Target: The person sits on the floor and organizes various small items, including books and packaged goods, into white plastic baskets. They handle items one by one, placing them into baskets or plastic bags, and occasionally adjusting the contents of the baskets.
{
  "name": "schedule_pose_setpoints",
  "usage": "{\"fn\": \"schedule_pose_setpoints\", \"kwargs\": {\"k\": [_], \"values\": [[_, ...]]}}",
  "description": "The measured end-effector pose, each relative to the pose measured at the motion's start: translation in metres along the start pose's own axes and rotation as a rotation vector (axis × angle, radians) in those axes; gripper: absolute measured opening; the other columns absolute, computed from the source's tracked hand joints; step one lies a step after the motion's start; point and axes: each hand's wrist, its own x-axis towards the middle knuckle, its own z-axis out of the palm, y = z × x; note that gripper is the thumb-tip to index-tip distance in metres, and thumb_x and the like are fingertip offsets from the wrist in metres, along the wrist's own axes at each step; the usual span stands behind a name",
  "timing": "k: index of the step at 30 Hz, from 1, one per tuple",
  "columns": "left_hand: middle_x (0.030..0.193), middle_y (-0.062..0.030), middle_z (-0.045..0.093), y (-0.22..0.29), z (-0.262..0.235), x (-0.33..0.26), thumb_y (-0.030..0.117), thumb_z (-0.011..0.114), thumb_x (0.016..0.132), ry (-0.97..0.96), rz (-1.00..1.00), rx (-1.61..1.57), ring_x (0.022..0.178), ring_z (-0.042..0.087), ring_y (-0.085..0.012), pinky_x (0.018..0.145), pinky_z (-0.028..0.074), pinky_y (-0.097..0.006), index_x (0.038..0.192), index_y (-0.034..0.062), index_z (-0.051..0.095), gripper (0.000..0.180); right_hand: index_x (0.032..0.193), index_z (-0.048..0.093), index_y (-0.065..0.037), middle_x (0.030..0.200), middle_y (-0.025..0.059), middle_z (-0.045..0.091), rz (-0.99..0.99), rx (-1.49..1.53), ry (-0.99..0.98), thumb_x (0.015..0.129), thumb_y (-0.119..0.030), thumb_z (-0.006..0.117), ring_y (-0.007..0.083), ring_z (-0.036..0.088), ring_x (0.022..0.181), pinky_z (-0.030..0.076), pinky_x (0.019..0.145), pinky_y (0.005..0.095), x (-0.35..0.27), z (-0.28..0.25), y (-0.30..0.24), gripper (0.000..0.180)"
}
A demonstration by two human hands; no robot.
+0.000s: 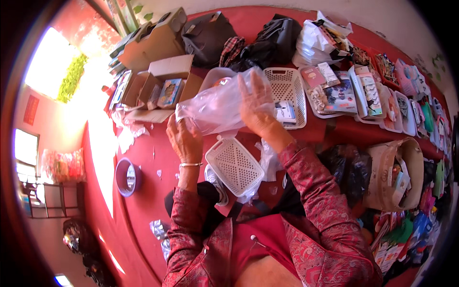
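A clear plastic bag [213,109] is stretched between my two hands, above the row of containers. My left hand [185,142] is closed on the bag's edge at its left end. At the other end my right hand [258,107] touches the bag with fingers stretched upward, partly veiled by the film. Below the bag, a white perforated basket [235,168] is tilted between my legs, with nothing seen inside. Beside my right hand stands another white basket [287,86] with a small white box [285,112] in it. The bag partly covers a pale container [213,76].
An open cardboard box [174,67] with small boxes stands far left. Trays of packaged goods [334,91] run along the right. A large carton [394,174] and a black bag [346,167] sit near my right arm. A purple basin [128,177] is at left.
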Motion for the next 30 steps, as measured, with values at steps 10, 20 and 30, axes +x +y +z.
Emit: {"fn": "schedule_pose_setpoints", "kwargs": {"k": [10, 20, 30], "values": [[0.105, -0.0178, 0.052, -0.012, -0.009, 0.002, -0.001, 0.051, 0.066, -0.01, 0.021, -0.099, 0.1, 0.046, -0.0344, 0.088, 0.036, -0.041, 0.108, 0.0001, 0.054, 0.042, 0.12, 0.041, 0.003, 0.115, 0.0245, 0.049, 0.013, 0.791, -0.018, 0.075, -0.024, 0.061, 0.0347, 0.046, 0.108, 0.036, 0.093, 0.035, 0.007, 0.037, -0.008, 0.057], [0.114, -0.009, 0.055, 0.012, 0.0, -0.003, -0.005, 0.052, 0.063, -0.133, 0.417, -0.391, 0.103, 0.051, -0.0285, 0.088, 0.043, -0.035, 0.091, 0.0042, 0.062, 0.03, 0.107, 0.052, -0.003, 0.093, 0.0055, 0.06, 0.653, 1.897, -0.483, 0.079, -0.021, 0.059, 0.0165, 0.059, 0.084, 0.047, 0.072, 0.0294, -0.011, 0.043, -0.058, 0.034], [0.121, -0.0091, 0.051, 0.016, -0.006, -0.01, -0.006, 0.052, 0.063, -0.213, 0.457, -0.474, 0.109, 0.051, -0.027, 0.085, 0.047, -0.034, 0.086, 0.0019, 0.062, 0.026, 0.125, 0.043, -0.006, 0.119, 0.0138, 0.051, 0.558, 2.521, -0.385, 0.088, -0.03, 0.046, 0.025, 0.053, 0.104, 0.046, 0.085, 0.0401, 0.024, 0.039, -0.033, 0.044]]}}
